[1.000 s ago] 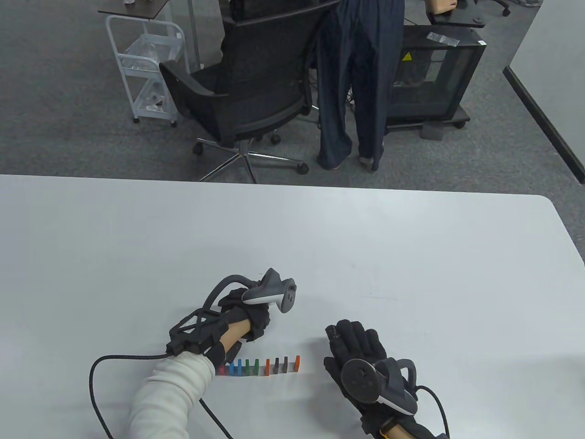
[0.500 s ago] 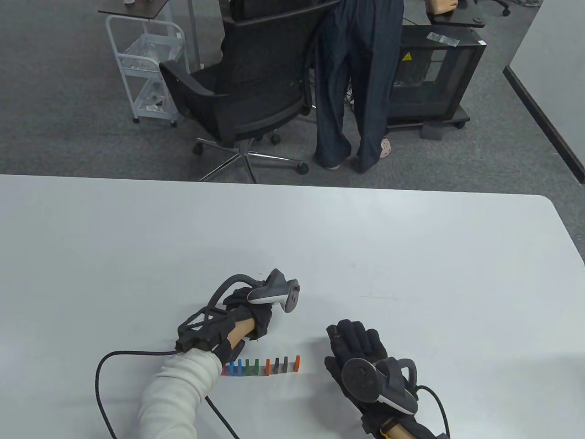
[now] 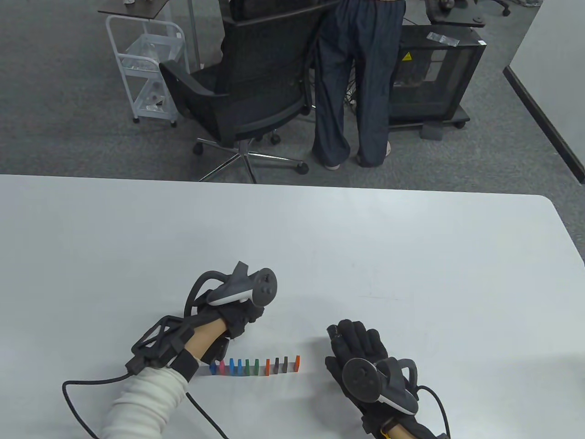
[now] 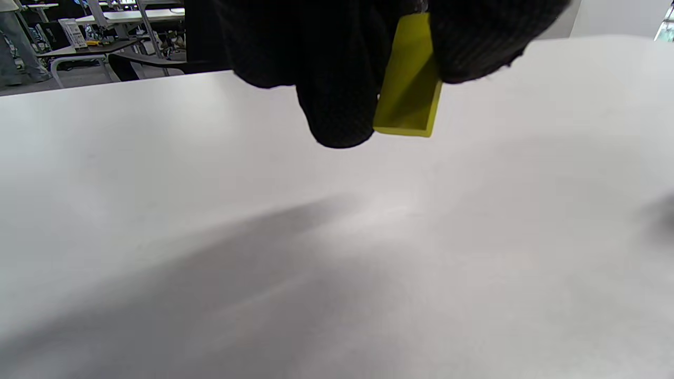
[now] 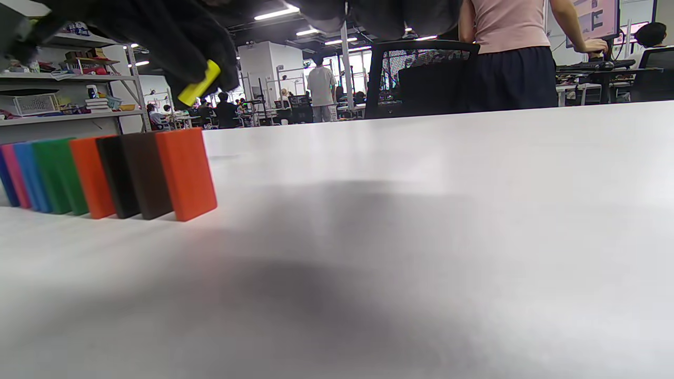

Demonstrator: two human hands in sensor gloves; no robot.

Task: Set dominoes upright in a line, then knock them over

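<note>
Several coloured dominoes (image 3: 256,366) stand upright in a short row near the table's front edge, from a blue one on the left to an orange one (image 3: 297,362) on the right. The right wrist view shows the row side-on, its orange end domino (image 5: 185,173) nearest. My left hand (image 3: 244,318) hovers just behind the row's left part and pinches a yellow domino (image 4: 408,84) between its fingers (image 4: 337,105). That yellow domino (image 5: 199,83) hangs above the row. My right hand (image 3: 354,340) lies flat on the table, right of the row, holding nothing.
A black cable (image 3: 82,411) runs from the left wrist across the table's front left. Beyond the white table's far edge (image 3: 292,183) stand an office chair (image 3: 247,91), a person (image 3: 356,82), a white cart (image 3: 146,68) and a black cabinet (image 3: 434,77).
My left hand has drawn back to the left, baring a pink and a blue domino at the row's left end. My right hand has stayed put. The person behind shifted their feet.
</note>
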